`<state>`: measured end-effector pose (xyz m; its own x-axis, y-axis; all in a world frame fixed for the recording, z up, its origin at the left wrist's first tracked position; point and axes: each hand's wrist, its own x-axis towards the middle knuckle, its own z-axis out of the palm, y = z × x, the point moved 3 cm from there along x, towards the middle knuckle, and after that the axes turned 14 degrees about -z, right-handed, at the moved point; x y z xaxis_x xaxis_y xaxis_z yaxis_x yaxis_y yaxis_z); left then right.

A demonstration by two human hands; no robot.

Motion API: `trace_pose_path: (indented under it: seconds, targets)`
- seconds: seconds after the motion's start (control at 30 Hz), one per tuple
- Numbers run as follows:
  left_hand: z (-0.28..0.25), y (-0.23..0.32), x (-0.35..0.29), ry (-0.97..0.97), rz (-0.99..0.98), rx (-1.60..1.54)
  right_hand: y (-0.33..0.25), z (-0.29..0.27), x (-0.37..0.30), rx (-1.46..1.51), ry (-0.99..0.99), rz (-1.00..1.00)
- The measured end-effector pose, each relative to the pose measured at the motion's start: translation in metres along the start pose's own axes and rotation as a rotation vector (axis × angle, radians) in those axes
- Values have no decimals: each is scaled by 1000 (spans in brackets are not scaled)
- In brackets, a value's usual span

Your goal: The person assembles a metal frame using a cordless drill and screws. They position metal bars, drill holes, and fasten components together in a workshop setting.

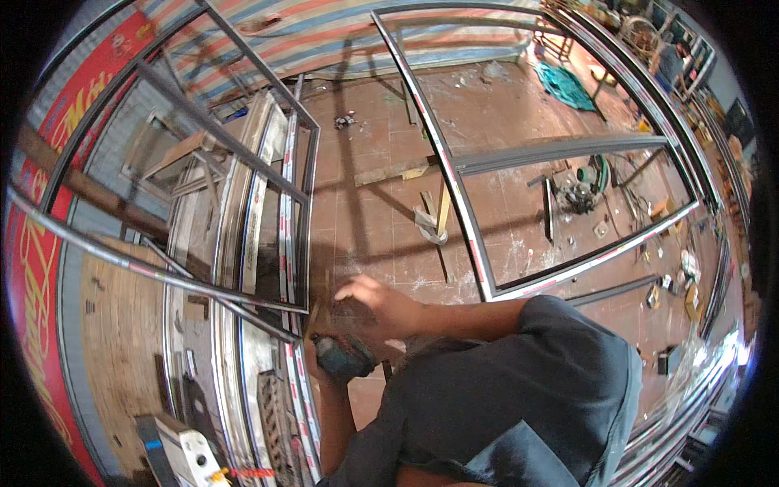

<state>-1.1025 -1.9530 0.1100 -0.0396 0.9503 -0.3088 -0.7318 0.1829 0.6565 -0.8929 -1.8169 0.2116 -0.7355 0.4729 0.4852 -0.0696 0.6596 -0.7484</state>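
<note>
My left hand [318,363] is closed round a dark handheld tool [345,357], which looks like a cordless drill seen from its thick end. Its front part is hidden. Just beyond it is my right hand [377,304], with the upper finger stretched to the left. Shadow hides the other fingers, and nothing held shows there. Both hands are beside the lower right corner of a dark metal frame [309,219] with crossbars. I cannot tell whether the tool touches the frame.
Another large metal frame [469,227] stands to the right on the tiled floor [381,243]. Long metal profiles [227,333] lie stacked on the left. A green machine [596,174], teal cloth [564,85] and scattered offcuts lie beyond. More bars [673,422] are at lower right.
</note>
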Motion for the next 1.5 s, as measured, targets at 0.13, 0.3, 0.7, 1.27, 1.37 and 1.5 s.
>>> trace_pose_path:
  seconds: [0.13,0.3,0.7,1.27,1.37,1.5]
  targets:
    - [-21,71,110,-11,-11,-104,102,-14,53,-77,137,36]
    - [-31,150,271,-25,-17,-165,267,-27,131,-345,-69,288]
    - [35,282,661,63,-184,198,486,-82,218,72,-47,776]
    - [51,164,1282,-342,-729,300,854,-246,302,82,852,1487]
    - [57,155,1384,-396,-698,328,949,-316,300,-15,568,1569]
    - [46,147,1501,-306,-499,361,1107,-433,287,-282,149,1556]
